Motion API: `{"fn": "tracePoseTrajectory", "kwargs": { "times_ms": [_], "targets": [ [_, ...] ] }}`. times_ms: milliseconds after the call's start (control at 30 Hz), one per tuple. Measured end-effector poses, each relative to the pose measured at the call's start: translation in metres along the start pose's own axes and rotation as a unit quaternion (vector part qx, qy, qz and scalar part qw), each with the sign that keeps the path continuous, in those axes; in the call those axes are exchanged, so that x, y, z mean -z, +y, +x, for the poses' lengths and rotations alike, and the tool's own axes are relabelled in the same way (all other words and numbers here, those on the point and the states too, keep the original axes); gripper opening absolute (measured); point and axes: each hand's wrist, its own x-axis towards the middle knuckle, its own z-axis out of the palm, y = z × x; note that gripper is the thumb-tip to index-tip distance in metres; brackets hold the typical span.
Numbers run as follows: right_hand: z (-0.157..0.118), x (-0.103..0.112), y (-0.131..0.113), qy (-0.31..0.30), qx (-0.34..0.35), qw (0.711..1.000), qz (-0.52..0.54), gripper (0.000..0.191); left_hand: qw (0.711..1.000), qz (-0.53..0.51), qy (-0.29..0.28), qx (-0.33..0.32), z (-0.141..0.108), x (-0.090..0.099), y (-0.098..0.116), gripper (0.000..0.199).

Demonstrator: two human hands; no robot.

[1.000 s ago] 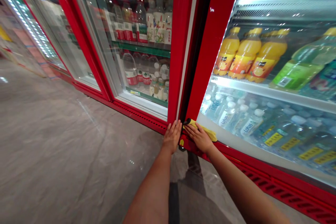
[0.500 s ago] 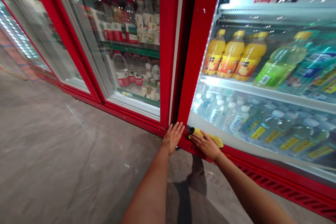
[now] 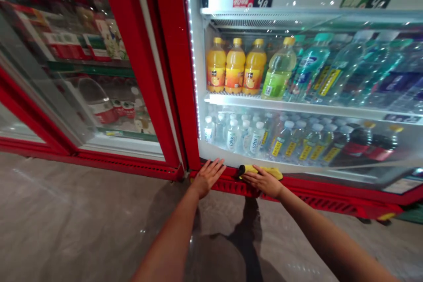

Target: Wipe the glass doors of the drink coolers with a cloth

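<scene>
Under my right hand point(image 3: 264, 182) is a yellow cloth point(image 3: 272, 171) with a dark edge, pressed onto the bottom red frame point(image 3: 297, 182) of a drinks cooler. The fingers lie across the cloth and point left; their undersides are hidden. To the left, my left hand point(image 3: 207, 179) rests on the same red frame, fingers stretched and slightly apart, holding nothing. Just above both hands is the glass front of the cooler, with water bottles point(image 3: 233, 135) on the lowest shelf behind it.
Orange juice bottles point(image 3: 235, 68) and other drinks stand on the shelf above. A second red-framed cooler point(image 3: 112, 165) adjoins at the left, its front angled away. Grey shiny floor point(image 3: 82, 224) lies below, with a shadow beneath my arms. A slotted red grille point(image 3: 325, 203) runs low at the right.
Both hands and the yellow cloth have slid right along the frame, away from the corner between the coolers. The view has swung right, showing more of the right cooler.
</scene>
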Motion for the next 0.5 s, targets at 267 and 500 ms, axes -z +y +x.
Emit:
{"fn": "tracePoseTrajectory", "kwargs": {
  "times_ms": [267, 500],
  "targets": [
    [-0.066, 0.011, 0.022, 0.002, -0.018, 1.0, 0.013, 0.054, 0.999, 0.009, 0.029, -0.043, 0.047, -0.013, 0.031, 0.067],
    [-0.153, 0.033, 0.048, 0.047, -0.017, 0.998, 0.025, 0.054, 0.998, 0.007, 0.046, -0.048, 0.063, -0.012, 0.045, 0.071]
  ]
}}
